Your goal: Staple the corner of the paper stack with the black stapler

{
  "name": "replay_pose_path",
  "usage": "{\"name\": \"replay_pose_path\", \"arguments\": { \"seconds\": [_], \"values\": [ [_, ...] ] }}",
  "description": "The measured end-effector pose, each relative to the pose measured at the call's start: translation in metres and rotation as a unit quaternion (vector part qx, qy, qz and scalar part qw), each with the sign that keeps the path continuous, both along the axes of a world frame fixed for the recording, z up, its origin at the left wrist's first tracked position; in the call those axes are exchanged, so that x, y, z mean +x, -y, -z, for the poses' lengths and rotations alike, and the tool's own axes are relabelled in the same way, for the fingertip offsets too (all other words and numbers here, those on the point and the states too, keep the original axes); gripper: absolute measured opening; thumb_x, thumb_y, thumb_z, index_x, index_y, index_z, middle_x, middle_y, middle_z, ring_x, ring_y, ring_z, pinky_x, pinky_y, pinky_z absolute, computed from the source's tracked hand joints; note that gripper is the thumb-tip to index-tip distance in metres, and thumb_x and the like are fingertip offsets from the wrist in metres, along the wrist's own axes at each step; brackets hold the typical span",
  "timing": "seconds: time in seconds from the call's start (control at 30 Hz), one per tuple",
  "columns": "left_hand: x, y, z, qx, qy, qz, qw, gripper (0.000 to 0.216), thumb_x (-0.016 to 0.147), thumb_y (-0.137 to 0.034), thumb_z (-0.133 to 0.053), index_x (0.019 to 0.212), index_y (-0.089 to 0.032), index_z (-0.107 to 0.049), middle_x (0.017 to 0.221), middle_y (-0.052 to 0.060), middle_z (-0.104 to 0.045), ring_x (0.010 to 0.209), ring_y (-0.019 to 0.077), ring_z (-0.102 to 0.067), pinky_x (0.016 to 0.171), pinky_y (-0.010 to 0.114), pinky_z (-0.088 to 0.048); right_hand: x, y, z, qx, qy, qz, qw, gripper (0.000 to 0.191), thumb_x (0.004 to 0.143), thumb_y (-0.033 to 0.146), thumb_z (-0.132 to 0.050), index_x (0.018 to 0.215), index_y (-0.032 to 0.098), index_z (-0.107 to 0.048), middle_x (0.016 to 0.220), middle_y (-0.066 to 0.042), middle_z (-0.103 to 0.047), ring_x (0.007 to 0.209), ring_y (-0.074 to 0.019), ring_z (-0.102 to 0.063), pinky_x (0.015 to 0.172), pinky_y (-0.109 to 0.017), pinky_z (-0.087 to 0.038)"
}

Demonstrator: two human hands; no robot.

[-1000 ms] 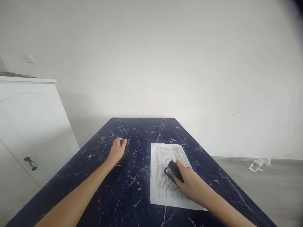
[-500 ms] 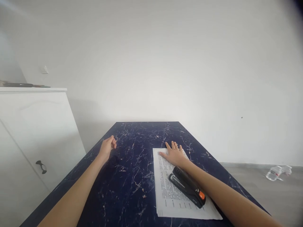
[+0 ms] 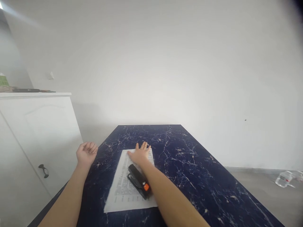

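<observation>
Printed paper sheets (image 3: 121,186) lie on the dark blue marbled table, slightly blurred. My right hand (image 3: 140,155) rests flat across their far edge, fingers spread. On the sheets, beside my right forearm, sits a black stapler (image 3: 136,176) with an orange patch at its near end; neither hand grips it. My left hand (image 3: 87,152) is raised by the table's left edge, its fingers curled into a fist with nothing showing in them.
The marbled table (image 3: 180,164) reaches to the white wall (image 3: 161,63). A white cabinet (image 3: 52,126) with a dark handle (image 3: 44,171) stands on the left, with items on top. Clear plastic bottles (image 3: 284,179) are on the floor at far right.
My right hand has slid left, and the paper sheets and stapler have shifted left with it. My left hand has moved outward to the left and remains curled.
</observation>
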State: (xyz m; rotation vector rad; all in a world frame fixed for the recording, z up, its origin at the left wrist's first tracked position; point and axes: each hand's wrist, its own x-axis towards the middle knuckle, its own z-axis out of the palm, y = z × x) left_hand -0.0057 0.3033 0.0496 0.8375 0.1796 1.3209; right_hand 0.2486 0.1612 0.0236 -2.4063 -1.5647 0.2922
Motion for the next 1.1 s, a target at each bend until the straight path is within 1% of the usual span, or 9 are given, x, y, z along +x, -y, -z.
{"name": "replay_pose_path", "arguments": {
  "seconds": [0.2,0.3,0.37,0.43,0.53,0.63,0.83,0.97,1.1],
  "values": [
    [-0.009,-0.001,0.000,0.011,0.075,0.015,0.997,0.046,0.077,-0.019,-0.057,0.063,-0.020,-0.013,0.055,-0.004,-0.017,0.045,0.0113,-0.018,0.041,0.027,-0.025,-0.082,-0.040,0.000,0.026,-0.014,-0.091,0.995,0.103,0.093,0.080,-0.026,0.164,0.007,-0.014,0.169,-0.024,0.000,0.155,-0.0438,0.009,0.114,-0.072,0.014],
    [-0.013,-0.002,0.000,0.002,0.108,0.022,0.994,0.046,0.075,-0.017,-0.055,0.064,-0.020,-0.011,0.056,-0.005,-0.009,0.046,0.0119,-0.009,0.042,0.029,-0.019,-0.096,-0.042,-0.002,0.078,-0.029,-0.102,0.991,0.090,0.098,0.071,-0.027,0.164,0.010,-0.020,0.170,-0.019,-0.001,0.156,-0.0407,0.010,0.114,-0.075,0.013],
    [-0.014,-0.003,-0.001,-0.002,0.126,0.031,0.992,0.045,0.075,-0.017,-0.054,0.064,-0.020,-0.011,0.058,-0.005,-0.005,0.048,0.0121,-0.004,0.043,0.030,-0.015,-0.096,-0.036,-0.003,0.126,-0.024,-0.144,0.981,0.077,0.102,0.062,-0.023,0.162,0.015,-0.027,0.171,-0.013,-0.005,0.157,-0.0381,0.007,0.114,-0.076,0.010],
    [-0.015,-0.003,0.000,0.001,0.141,0.045,0.989,0.045,0.075,-0.016,-0.054,0.064,-0.020,-0.010,0.059,-0.005,-0.002,0.049,0.0123,-0.001,0.044,0.031,-0.012,-0.093,-0.026,-0.002,0.137,-0.024,-0.201,0.970,0.068,0.104,0.055,-0.023,0.159,0.018,-0.035,0.171,-0.011,-0.011,0.158,-0.0369,-0.001,0.117,-0.075,0.004],
    [-0.017,-0.003,0.001,0.002,0.161,0.064,0.985,0.045,0.075,-0.017,-0.053,0.064,-0.020,-0.010,0.059,-0.005,0.000,0.051,0.0122,0.001,0.045,0.032,-0.009,-0.088,-0.010,0.005,0.078,-0.032,-0.250,0.964,0.069,0.103,0.057,-0.028,0.160,0.020,-0.034,0.171,-0.012,-0.014,0.157,-0.0394,-0.008,0.119,-0.073,0.002],
    [-0.017,-0.002,0.002,-0.006,0.166,0.087,0.982,0.044,0.075,-0.017,-0.052,0.063,-0.020,-0.009,0.059,-0.005,0.001,0.051,0.0120,0.003,0.045,0.031,-0.008,-0.079,0.004,0.012,0.047,-0.026,-0.261,0.964,0.076,0.102,0.063,-0.028,0.163,0.019,-0.025,0.171,-0.013,-0.010,0.157,-0.0389,-0.003,0.120,-0.070,0.006],
    [-0.009,0.003,-0.001,0.001,0.124,0.131,0.984,0.045,0.075,-0.018,-0.052,0.061,-0.021,-0.009,0.058,-0.006,0.003,0.048,0.0106,0.004,0.043,0.031,-0.008,-0.034,0.039,0.011,0.037,-0.027,-0.237,0.970,0.077,0.102,0.065,-0.025,0.164,0.019,-0.024,0.171,-0.012,-0.008,0.158,-0.0376,-0.002,0.122,-0.067,0.005],
    [0.010,0.014,-0.014,0.019,0.039,0.172,0.984,0.051,0.076,-0.023,-0.054,0.058,-0.021,-0.007,0.058,-0.007,0.007,0.046,0.0098,0.006,0.040,0.029,-0.009,0.003,0.076,0.011,0.037,-0.027,-0.203,0.978,0.075,0.103,0.064,-0.026,0.164,0.021,-0.024,0.171,-0.012,-0.008,0.158,-0.0363,-0.001,0.123,-0.065,0.003],
    [0.049,0.045,-0.024,0.121,-0.164,0.201,0.958,0.055,0.081,-0.031,-0.059,0.054,-0.021,-0.012,0.053,-0.008,-0.006,0.043,0.0082,-0.009,0.042,0.025,-0.020,0.028,0.101,0.012,0.042,-0.027,-0.191,0.980,0.072,0.104,0.061,-0.029,0.164,0.021,-0.026,0.171,-0.011,-0.010,0.158,-0.0361,-0.003,0.123,-0.064,0.002]
  ]
}}
